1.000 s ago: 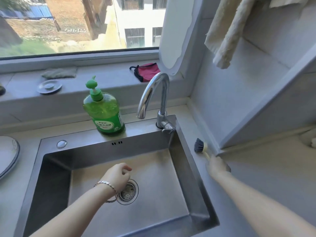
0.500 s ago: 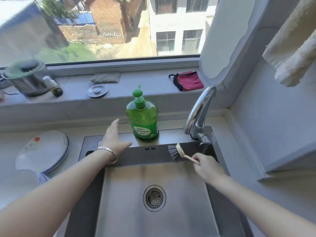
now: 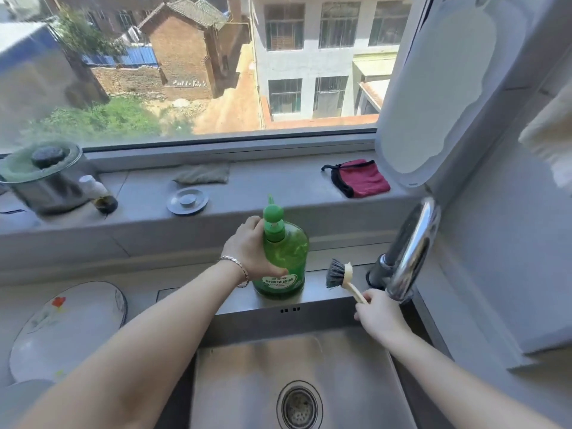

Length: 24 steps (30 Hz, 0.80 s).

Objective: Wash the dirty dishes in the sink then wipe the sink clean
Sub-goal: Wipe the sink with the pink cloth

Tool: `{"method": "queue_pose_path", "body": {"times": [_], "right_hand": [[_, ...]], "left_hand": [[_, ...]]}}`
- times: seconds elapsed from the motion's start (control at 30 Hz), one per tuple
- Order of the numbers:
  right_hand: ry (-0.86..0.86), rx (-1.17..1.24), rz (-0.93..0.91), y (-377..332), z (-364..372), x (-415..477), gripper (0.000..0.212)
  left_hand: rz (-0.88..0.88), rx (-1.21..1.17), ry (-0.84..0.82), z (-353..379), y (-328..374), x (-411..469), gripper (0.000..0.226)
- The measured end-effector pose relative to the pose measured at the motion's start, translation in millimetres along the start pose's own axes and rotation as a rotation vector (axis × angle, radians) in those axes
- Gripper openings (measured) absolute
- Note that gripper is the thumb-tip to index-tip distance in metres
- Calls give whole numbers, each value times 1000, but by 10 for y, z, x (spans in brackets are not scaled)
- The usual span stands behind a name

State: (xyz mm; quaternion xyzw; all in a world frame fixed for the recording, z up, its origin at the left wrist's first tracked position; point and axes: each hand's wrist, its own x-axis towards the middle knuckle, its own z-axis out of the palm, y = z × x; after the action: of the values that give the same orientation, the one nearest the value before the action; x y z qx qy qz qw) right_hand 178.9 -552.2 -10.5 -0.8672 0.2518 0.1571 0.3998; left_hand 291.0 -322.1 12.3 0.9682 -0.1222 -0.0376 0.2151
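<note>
Sink [image 3: 266, 317] ledge: left hand [image 3: 250, 249] grips soap bottle [image 3: 283, 261]; right hand [image 3: 379, 317] grips brush [image 3: 340, 275].

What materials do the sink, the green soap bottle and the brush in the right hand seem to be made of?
Sink: apparently brushed stainless steel, grey with a dull sheen. Soap bottle: translucent green plastic, light passes through. Brush: cream handle, probably plastic; dark bristles, material unclear.
</note>
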Motion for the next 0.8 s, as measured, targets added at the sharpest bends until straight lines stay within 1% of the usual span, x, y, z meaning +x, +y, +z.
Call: {"method": "queue_pose_path", "body": {"times": [0.07,0.17,0.33,0.43,0.5,0.6,0.7,0.8], "right_hand": [[-13,-25,-7,-20,8,-21,18],[-24,-54,-26,-55,26,-97,22],[-34,-94,-43,-32,9,-249,21],[-43,-107,-52,-8,1,-356,22],[-62,-102,-66,-24,29,-443,22],[-95,-100,-120,-155,110,-582,21],[-103,-102,-189,-471,133,-684,16],[-85,-122,-258,-948,36,-723,13]], "left_hand": [[-40,-7,45,37,-26,-102,96],[-56,37,67,44,-18,-206,94],[-92,110,119,10,36,-373,89],[-178,-17,197,5,53,-625,79],[-259,-127,248,-40,28,-819,76],[-324,-220,276,-296,-33,-1015,78],[-281,-211,288,-718,-38,-1092,75],[-218,-152,302,-1199,5,-1049,77]]}}
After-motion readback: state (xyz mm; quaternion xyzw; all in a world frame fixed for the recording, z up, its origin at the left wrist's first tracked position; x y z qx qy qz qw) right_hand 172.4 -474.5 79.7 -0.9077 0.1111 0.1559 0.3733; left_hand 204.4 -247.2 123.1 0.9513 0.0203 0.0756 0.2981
